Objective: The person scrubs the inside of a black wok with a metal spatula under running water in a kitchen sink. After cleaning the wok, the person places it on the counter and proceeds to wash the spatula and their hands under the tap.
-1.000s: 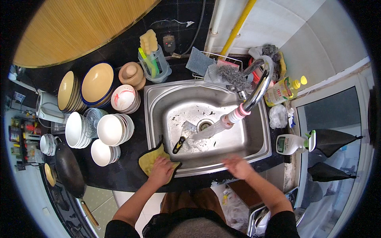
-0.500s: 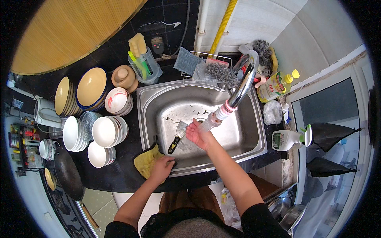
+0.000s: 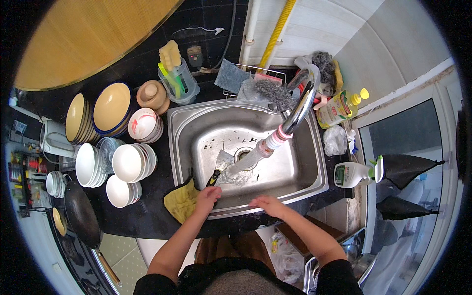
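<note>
Down in the steel sink [image 3: 305, 167], under the running tap [image 3: 300, 105], lies the scraper [image 3: 220, 169], your left hand [image 3: 206, 196] curling loosely toward its black handle without gripping it, while your right hand [image 3: 268, 205] rests empty, fingers flat, on the front rim for support.

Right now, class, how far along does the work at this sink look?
Done: clean-looking bowls stand stacked left of the sink. In hand: the left hand reaches the scraper in the basin under the running tap; the right hand rests on the front rim. Left: specks on the basin floor.
</note>
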`<action>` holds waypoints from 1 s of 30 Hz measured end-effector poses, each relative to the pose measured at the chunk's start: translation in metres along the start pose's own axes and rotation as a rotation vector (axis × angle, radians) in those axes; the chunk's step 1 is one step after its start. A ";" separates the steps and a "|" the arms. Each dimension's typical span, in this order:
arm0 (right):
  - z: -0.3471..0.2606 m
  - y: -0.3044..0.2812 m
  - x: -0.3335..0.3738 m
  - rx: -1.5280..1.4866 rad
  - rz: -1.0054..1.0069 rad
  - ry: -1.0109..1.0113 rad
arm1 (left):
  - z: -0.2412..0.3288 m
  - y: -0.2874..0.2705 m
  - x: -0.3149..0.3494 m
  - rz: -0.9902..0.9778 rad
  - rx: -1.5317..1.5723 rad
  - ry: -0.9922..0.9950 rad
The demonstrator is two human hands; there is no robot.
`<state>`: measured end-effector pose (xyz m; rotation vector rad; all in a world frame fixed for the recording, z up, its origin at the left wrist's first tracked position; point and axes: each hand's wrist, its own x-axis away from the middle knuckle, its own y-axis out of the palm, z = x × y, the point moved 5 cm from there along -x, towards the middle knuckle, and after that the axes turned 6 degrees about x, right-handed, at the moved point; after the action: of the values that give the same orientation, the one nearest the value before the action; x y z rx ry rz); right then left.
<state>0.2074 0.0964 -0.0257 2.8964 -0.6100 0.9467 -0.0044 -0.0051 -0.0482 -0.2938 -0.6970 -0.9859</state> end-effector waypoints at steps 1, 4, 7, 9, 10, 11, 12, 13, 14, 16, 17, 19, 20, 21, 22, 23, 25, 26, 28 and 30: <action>-0.007 -0.017 0.017 0.059 0.071 0.026 | -0.005 -0.004 0.001 0.013 -0.016 0.008; -0.026 -0.078 0.037 0.536 0.291 0.123 | -0.002 0.002 0.005 -0.009 -0.238 0.127; 0.007 -0.113 0.037 0.466 0.611 -0.085 | 0.022 0.048 0.032 -0.237 -0.747 0.470; -0.006 -0.118 0.040 0.166 0.717 -0.040 | 0.016 0.098 0.047 -0.560 -1.024 0.662; -0.001 -0.118 0.041 0.133 0.749 -0.050 | 0.001 0.120 0.053 -0.637 -1.125 0.790; 0.000 -0.114 0.045 0.089 0.765 -0.030 | -0.002 0.139 0.059 -0.713 -1.208 0.772; -0.002 -0.109 0.050 0.046 0.781 -0.012 | 0.003 0.154 0.061 -0.715 -1.172 0.811; 0.000 -0.105 0.056 0.003 0.797 0.007 | 0.010 0.164 0.060 -0.717 -1.136 0.849; 0.012 -0.104 0.058 0.025 0.809 0.001 | 0.004 0.168 0.045 -0.759 -1.020 0.618; 0.020 -0.097 0.058 -0.048 0.798 0.052 | -0.019 0.172 0.009 -0.805 -0.776 0.149; 0.024 -0.092 0.058 -0.087 0.794 0.081 | -0.025 0.169 0.002 -0.826 -0.820 0.099; 0.020 -0.087 0.055 -0.068 0.812 0.034 | -0.026 0.151 -0.012 -0.861 -0.921 0.008; 0.025 -0.084 0.048 -0.092 0.809 0.003 | -0.021 0.136 -0.013 -0.647 -1.084 0.080; 0.026 -0.078 0.040 -0.118 0.805 -0.024 | -0.014 0.126 -0.018 -0.569 -1.137 0.081; 0.024 -0.072 0.031 -0.179 0.771 -0.040 | -0.005 0.117 -0.026 -0.489 -1.188 0.083; 0.024 -0.064 0.017 -0.234 0.719 -0.062 | 0.004 0.108 -0.032 -0.403 -1.238 0.083; 0.012 -0.043 -0.012 -0.725 0.535 0.012 | 0.010 0.091 -0.056 -0.195 -0.580 -0.149; -0.008 -0.033 -0.027 -0.925 0.412 0.028 | 0.012 0.083 -0.064 -0.083 -0.249 -0.254; -0.037 -0.025 -0.057 -1.235 0.245 -0.146 | 0.039 0.091 -0.062 -0.134 0.305 -0.223; -0.051 -0.018 -0.085 -1.362 0.233 -0.154 | 0.061 0.096 -0.058 -0.111 0.552 -0.157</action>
<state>0.1227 0.1505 -0.0318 1.6691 -1.0481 0.1095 0.0310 0.1171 -0.0335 0.1561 -1.1053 -0.8417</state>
